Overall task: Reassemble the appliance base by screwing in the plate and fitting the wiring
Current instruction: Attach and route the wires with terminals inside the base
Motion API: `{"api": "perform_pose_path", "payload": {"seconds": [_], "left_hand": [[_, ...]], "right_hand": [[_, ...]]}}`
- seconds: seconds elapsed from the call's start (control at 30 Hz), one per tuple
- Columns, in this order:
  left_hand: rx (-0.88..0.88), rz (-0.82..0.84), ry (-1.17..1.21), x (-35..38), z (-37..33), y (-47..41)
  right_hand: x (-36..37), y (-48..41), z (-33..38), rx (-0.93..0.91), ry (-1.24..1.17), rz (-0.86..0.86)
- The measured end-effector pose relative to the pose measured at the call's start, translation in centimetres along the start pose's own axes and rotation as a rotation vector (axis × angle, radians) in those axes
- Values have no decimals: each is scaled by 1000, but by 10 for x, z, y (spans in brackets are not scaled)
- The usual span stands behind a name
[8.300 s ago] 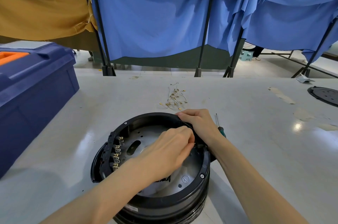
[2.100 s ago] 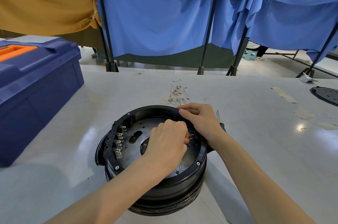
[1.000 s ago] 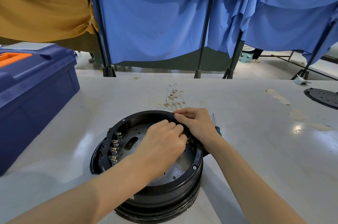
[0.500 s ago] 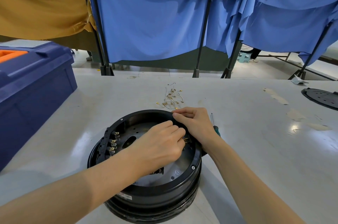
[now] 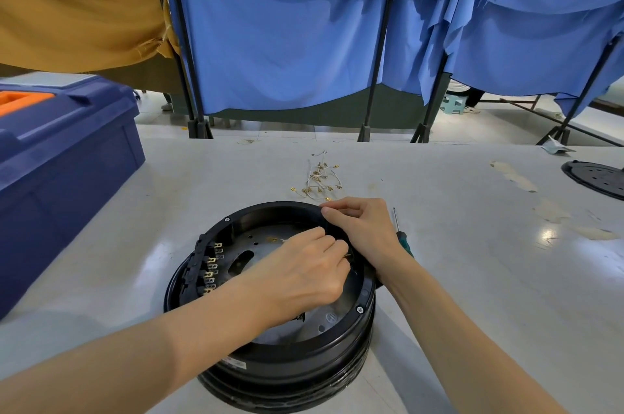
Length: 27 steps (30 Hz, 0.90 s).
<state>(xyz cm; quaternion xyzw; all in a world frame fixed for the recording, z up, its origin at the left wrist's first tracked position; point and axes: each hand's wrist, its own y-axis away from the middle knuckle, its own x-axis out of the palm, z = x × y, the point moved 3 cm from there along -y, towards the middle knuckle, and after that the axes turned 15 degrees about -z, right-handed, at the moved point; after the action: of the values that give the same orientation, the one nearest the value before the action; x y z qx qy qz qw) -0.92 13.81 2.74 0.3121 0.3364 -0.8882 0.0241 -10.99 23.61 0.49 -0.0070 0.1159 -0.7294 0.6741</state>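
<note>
Left hand [image 5: 304,275] around terminal [image 5: 347,255], tip perhaps rightward.

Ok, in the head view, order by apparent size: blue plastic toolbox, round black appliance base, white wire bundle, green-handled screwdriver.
1-2: round black appliance base and blue plastic toolbox, alike; toolbox cropped.
3: white wire bundle.
4: green-handled screwdriver, partly hidden.

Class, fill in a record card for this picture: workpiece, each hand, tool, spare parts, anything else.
Workpiece: round black base on the table, open side up
Left hand: inside the base, fingertips pinching a small brass terminal
Right hand: gripping the base's far rim
Tool: screwdriver lying beside the right wrist
Spare parts: loose wires beyond the base
Also: blue toolbox on the left
</note>
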Motion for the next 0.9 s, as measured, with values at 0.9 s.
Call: {"api": "perform_pose_path", "payload": {"seconds": [0.9], "left_hand": [[-2272,182,1232,2,-9,18]], "right_hand": [[2,14,4,60,4,-124]]}}
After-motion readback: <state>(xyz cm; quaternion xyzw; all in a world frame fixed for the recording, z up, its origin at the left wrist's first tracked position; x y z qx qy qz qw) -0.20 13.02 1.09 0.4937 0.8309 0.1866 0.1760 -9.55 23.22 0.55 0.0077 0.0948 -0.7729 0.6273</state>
